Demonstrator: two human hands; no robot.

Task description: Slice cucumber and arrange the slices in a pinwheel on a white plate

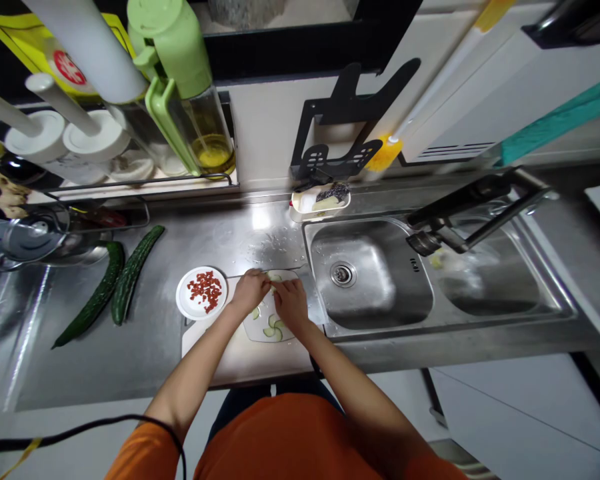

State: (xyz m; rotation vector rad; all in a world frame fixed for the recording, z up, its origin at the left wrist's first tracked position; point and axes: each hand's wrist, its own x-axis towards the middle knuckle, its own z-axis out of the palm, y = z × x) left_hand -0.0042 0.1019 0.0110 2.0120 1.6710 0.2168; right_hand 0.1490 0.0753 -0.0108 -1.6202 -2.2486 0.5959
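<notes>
— Where are the hands?
— Close together over the pale tray (254, 332): the left hand (250, 291) at its far left, the right hand (291, 303) at its far right.
— Open or closed?
— The fingers of both are curled, with the fingertips meeting. I cannot tell how tightly they close or what they have hold of.
— And the green-edged slices (269, 331)?
— Several lie on the tray, on the near side of the hands. The tray rests on a white board (253, 363) on the steel worktop (150, 360).
— What's around it?
— Just left, a white plate (181, 303) of red pieces (207, 290); farther left, 2 dark green cucumbers (97, 293). To the right, a sink (380, 280).
</notes>
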